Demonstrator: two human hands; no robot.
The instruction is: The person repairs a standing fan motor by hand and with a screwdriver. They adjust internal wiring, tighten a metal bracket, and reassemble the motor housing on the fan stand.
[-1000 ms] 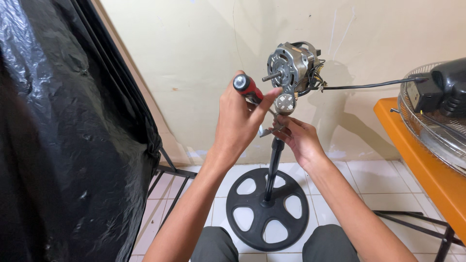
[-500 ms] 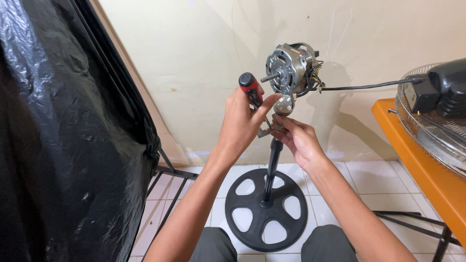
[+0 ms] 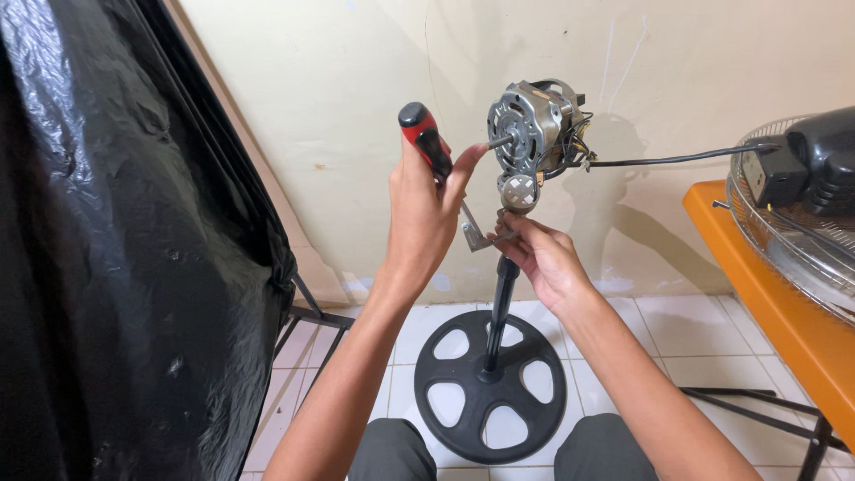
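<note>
A bare fan motor [image 3: 533, 127] of silver metal sits atop a black pole [image 3: 500, 310] that rises from a round black base [image 3: 490, 387] on the tiled floor. My left hand [image 3: 426, 214] is shut on a screwdriver with a red and black handle [image 3: 424, 135], its tip angled down towards a small metal bracket [image 3: 481, 235] under the motor. My right hand [image 3: 540, 256] grips the bracket and the top of the pole, just below the motor's joint. A black cable [image 3: 677, 158] runs from the motor to the right.
Black plastic sheeting [image 3: 116, 249] hangs along the left over a metal frame. An orange table [image 3: 784, 312] on the right carries a wire fan guard [image 3: 784, 232] and a black fan housing [image 3: 815, 160]. A cream wall is close behind. My knees are at the bottom edge.
My left hand has tilted the screwdriver handle up and to the left. The view has shifted slightly; the right hand stays at the bracket.
</note>
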